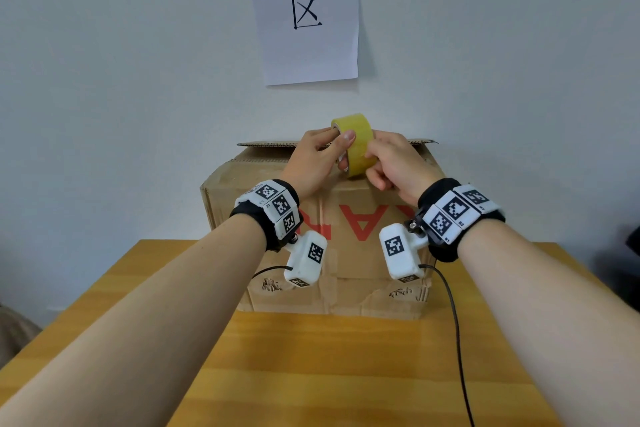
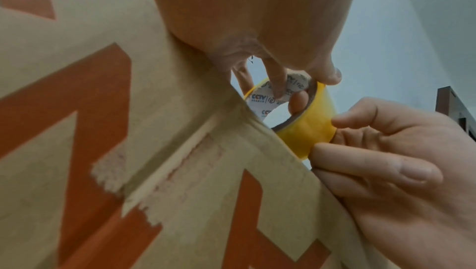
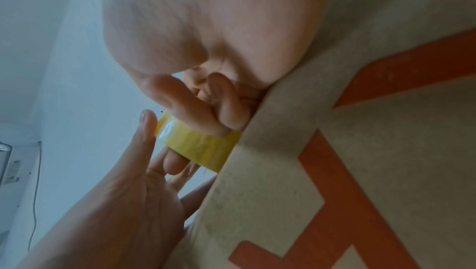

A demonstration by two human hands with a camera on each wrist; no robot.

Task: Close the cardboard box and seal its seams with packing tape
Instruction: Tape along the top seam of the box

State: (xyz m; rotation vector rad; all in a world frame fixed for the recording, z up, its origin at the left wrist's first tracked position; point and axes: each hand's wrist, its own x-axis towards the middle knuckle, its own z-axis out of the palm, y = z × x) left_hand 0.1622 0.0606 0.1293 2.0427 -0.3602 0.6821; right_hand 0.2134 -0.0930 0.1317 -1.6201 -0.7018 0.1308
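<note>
A brown cardboard box (image 1: 346,246) with red lettering stands on the wooden table against the wall, one back flap (image 1: 270,144) still raised. Above its top front edge both hands hold a yellow roll of packing tape (image 1: 356,146). My left hand (image 1: 315,159) grips the roll, thumb on its outer face and fingers through the printed core (image 2: 273,100). My right hand (image 1: 391,163) pinches the roll's outer surface (image 2: 311,130) with thumb and curled fingers (image 3: 195,114). The box's front panel (image 2: 154,130) carries torn old tape marks.
The wooden table (image 1: 329,367) reaches toward me in front of the box. A white paper sign (image 1: 306,10) hangs on the wall above. A black cable (image 1: 457,340) trails from the right wrist camera across the table. A dark object (image 1: 632,239) sits at the far right.
</note>
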